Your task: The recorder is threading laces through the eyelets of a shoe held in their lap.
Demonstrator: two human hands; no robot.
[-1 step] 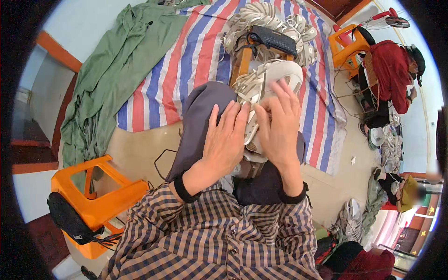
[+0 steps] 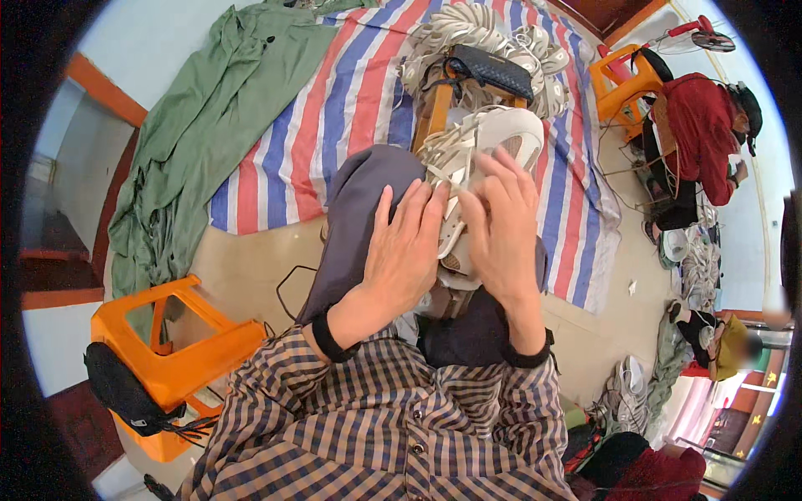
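1. Nearest: left hand (image 2: 399,246) laid over the near part of the shoe, fingers extended close together, fingertips at the lacing. Whether a lace is pinched cannot be told.
2. Right hand (image 2: 505,230) held just beside it, thumb and fingers bent toward one another above the shoe; slightly blurred. Grip on a lace cannot be told.
3. Pale shoe (image 2: 508,132) seen between the knees, toe pointed away, partly covered by both hands.
4. Laces (image 2: 451,149) seen across the upper, lying loose and crowded toward one side. No finished knot or bow is made out; the lacing is judged incomplete.
5. Beyond: dark woven pouch (image 2: 493,73) set past the toe.
6. Farther: many pale shoes (image 2: 458,29) heaped on a striped sheet (image 2: 313,125). Whether these are finished or waiting cannot be judged.
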